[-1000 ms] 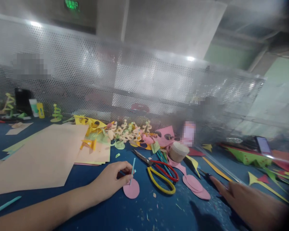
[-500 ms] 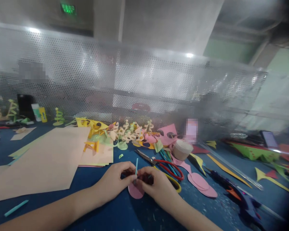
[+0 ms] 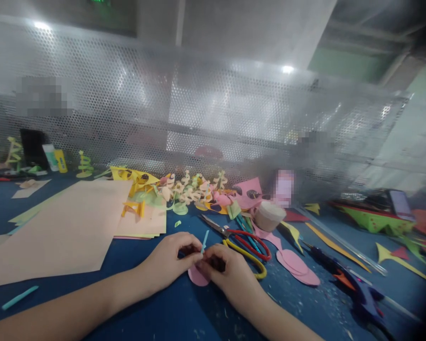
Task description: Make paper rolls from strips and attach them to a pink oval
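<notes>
Right hand (image 3: pixel 230 267) is now sitting at the pink disc (image 3: pixel 199 279), opposite the left hand (image 3: pixel 173 258); one second ago it was out at the glue gun (image 3: pixel 364 296), which is now lying unheld on the tabletop (image 3: pixel 159 312), well right of the disc.

Left to right, all places taken from the disc:

Far left: a loose blue stick (image 3: pixel 20 298) is lying flat, well apart. Pale paper sheets (image 3: pixel 67 227) are spreading beyond the left forearm, leaving the near working area free, I judge.

Just left: left forearm is running in low from the lower left, wrist nearly straight, fingers curling inward. Its grip is closing thumb against forefinger on a thin blue stick (image 3: pixel 205 240), probably to keep it steady; the stick is pointing up with its top leaning slightly right.

At the disc: it is lying under the fingertips, its near edge showing. Fingers are hiding the stick's foot, so I cannot tell whether it is touching the disc.

Just right: right forearm is slanting in from the lower right, knuckles up, fingers bending down. Its grip is narrowing near the stick's lower part; cannot tell what, if anything, it is pinching.

Farther right: scissors (image 3: pixel 227 232) are resting partly behind the right hand, and pink ovals (image 3: pixel 296 266) are overlapping beyond them, seemingly parked within easy reach.
</notes>
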### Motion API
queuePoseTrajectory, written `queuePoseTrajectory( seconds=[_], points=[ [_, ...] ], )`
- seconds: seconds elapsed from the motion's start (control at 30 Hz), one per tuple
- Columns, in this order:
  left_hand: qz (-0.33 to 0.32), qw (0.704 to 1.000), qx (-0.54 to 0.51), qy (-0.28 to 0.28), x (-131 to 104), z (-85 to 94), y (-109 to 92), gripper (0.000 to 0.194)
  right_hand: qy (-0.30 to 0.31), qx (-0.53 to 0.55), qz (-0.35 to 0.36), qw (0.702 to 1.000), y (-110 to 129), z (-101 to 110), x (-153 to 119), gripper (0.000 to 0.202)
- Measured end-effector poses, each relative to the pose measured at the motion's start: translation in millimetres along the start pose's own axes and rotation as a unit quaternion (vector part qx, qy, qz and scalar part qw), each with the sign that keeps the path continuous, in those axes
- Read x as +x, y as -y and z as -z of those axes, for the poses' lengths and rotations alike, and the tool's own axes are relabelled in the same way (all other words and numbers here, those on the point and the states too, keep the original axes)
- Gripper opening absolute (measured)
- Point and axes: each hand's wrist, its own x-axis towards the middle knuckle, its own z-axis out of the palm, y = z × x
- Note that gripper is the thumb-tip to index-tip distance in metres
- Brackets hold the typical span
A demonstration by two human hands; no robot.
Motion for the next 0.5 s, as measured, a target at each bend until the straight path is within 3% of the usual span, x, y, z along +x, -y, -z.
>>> queuePoseTrajectory(
  seconds=[0.27,0.5],
  points=[
    [0.001,1.0,-0.004,-0.011,-1.0,-1.9,2.8,0.007,0.012,-0.064,0.043,0.997,7.6,3.4,2.3,0.013],
    [0.012,1.0,-0.023,-0.006,0.4,-3.6,7.4,0.009,0.201,-0.06,0.021,0.978,14.4,27.0,33.8,0.008]
  ],
)
